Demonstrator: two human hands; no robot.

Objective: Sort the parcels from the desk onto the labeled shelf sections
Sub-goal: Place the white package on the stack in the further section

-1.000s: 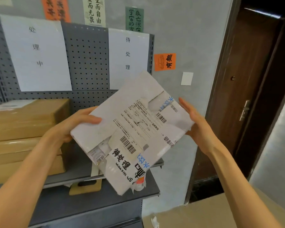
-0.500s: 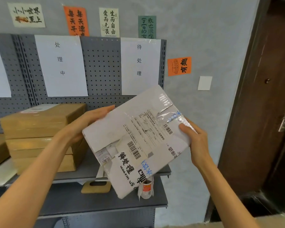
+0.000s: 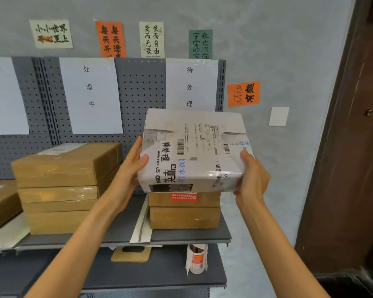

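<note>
Since the earlier frames, the white parcel (image 3: 194, 151) has turned from a diagonal tilt to roughly level and has moved in over the right end of the shelf (image 3: 181, 238).

Head view: left hand (image 3: 130, 168) holds the parcel's left edge, thumb on the top face, fingers hidden beneath. Right hand (image 3: 251, 175) holds the right edge, thumb on top near the corner. Each grip is closed on the parcel. The parcel is just above, possibly touching, a stack of two brown boxes (image 3: 184, 211); contact cannot be confirmed. That stack sits below the right-hand paper label (image 3: 191, 84) on the grey pegboard (image 3: 141, 93). A second paper label (image 3: 91, 93) hangs to its left, above a taller stack of brown boxes (image 3: 65, 186) on the same shelf. A white divider strip (image 3: 141, 224) lies between the two stacks. On the lower shelf (image 3: 138, 274) stands a small bottle (image 3: 196, 259), beside a tan flat piece (image 3: 130, 253). A dark brown door (image 3: 353, 147) occupies the right edge.
</note>
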